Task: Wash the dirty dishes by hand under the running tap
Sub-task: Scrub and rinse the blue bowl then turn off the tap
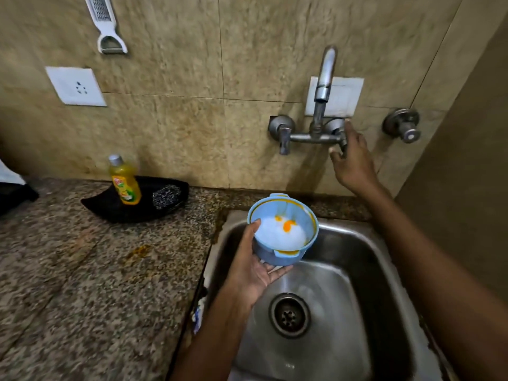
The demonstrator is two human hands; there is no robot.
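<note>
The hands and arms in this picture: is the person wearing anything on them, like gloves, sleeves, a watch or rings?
Nothing is worn. The left hand and right hand are bare, with no gloves. Both forearms are uncovered up to the edge of the picture, so no sleeves show. No watch, bracelet or ring is visible on either wrist or on the fingers that can be seen.

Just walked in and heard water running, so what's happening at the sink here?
A person is washing up. The left hand holds a blue bowl with orange stains over the steel sink, under the tap; water is foaming white inside it. The right hand is on the tap's right valve handle. A yellow dish soap bottle and a scrubber sit untouched on the counter.
</note>
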